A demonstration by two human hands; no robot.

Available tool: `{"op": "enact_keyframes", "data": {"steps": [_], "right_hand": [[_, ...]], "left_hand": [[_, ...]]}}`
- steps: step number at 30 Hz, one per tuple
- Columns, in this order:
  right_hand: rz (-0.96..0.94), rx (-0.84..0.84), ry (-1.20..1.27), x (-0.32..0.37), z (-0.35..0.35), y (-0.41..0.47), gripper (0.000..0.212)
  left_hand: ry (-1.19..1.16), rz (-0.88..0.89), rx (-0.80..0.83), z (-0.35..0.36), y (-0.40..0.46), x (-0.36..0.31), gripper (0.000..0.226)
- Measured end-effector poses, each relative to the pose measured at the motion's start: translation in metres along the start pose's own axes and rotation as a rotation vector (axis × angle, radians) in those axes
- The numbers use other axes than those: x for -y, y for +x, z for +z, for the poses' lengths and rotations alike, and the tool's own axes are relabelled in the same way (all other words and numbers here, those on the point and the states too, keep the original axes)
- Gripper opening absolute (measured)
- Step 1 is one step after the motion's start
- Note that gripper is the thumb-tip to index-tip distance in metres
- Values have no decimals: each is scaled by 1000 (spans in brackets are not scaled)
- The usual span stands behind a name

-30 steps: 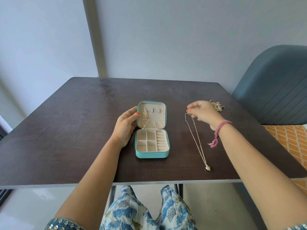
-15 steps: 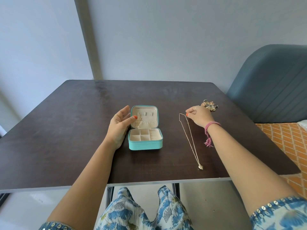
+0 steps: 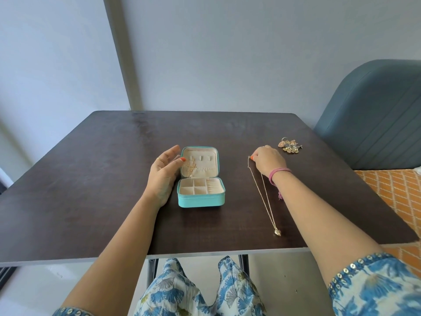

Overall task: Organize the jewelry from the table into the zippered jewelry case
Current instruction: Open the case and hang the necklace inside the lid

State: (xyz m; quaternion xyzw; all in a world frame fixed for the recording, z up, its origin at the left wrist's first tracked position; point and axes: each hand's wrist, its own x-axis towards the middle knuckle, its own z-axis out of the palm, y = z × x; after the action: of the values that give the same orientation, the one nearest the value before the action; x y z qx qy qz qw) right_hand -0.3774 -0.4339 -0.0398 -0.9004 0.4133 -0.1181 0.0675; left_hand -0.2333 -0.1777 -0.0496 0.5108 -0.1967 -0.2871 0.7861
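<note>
The left hand rests relaxed against the open case, thumb touching its lid. The right hand pinches the necklace lying on the tabletop.

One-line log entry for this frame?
left hand steadies open case lid | right hand pinches necklace | earrings on table

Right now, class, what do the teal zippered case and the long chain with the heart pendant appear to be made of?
Teal zippered case: smooth faux leather probably, matte sheen; cream lining looks velvety. Long chain with heart pendant: gold-toned metal, thin shiny links; whether plated or solid is unclear.
</note>
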Motion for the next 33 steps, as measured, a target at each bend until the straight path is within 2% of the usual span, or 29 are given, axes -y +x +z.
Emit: {"op": "enact_keyframes", "data": {"steps": [3, 6, 9, 13, 15, 19, 23, 27, 30, 33], "right_hand": [[-11, 66, -82, -1, 2, 1, 31], [-56, 137, -73, -5, 0, 3, 35], [-54, 124, 104, -6, -13, 0, 23], [-51, 99, 457, -7, -43, -14, 21], [-90, 83, 540, -6, -60, -20, 19], [-216, 151, 680, 3, -106, -41, 14], [-409, 187, 725, 17, -149, -64, 13], [-556, 200, 712, 27, -178, -77, 14], [-560, 188, 782, 27, -191, -84, 13], [-496, 194, 909, 19, -197, -83, 16]], "left_hand": [[-11, 26, -18, 3, -3, -2, 36], [-5, 71, -70, 4, -6, -5, 33], [98, 119, -122, 2, -5, -8, 30], [274, 200, -127, 9, -2, -28, 27], [282, 239, -71, 21, -1, -46, 26], [224, 252, 143, 64, -4, -72, 20], [201, 189, 293, 116, -20, -80, 19], [273, 19, 420, 148, -37, -77, 42], [237, -66, 503, 155, -49, -76, 56], [95, -115, 531, 156, -56, -80, 55]]}}
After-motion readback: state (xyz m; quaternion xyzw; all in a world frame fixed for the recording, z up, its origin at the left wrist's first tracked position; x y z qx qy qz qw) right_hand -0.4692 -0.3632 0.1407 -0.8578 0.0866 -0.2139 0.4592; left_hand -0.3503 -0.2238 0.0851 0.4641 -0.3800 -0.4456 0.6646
